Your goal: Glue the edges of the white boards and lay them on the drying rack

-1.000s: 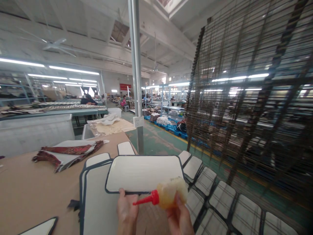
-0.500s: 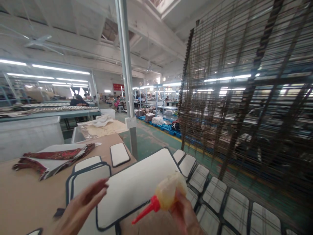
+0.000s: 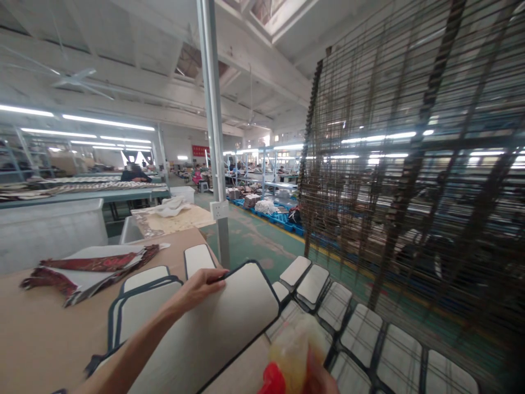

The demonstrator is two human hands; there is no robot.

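A long white panel with dark edging (image 3: 213, 323) lies slanted across the near part of the table. My left hand (image 3: 209, 284) is closed on its far upper edge, thumb and fingers pinching the dark border. At the lower right my right hand (image 3: 320, 375) is wrapped round a yellowish, translucent squeeze bottle (image 3: 297, 350) with a red nozzle, held above the panel's right side and blurred. The nozzle's tip is cut off by the bottom of the view.
More edged panels (image 3: 143, 306) lie at the left, near folded red-patterned fabric (image 3: 94, 268). Rows of small panels (image 3: 365, 328) fill the right, below a wire rack (image 3: 353, 164). A metal post (image 3: 213, 120) stands beyond the table (image 3: 24, 323).
My left hand has moved forward and right and closed on the panel's edge. The panel has shifted and turned. My right hand and the bottle have moved down and slightly right.
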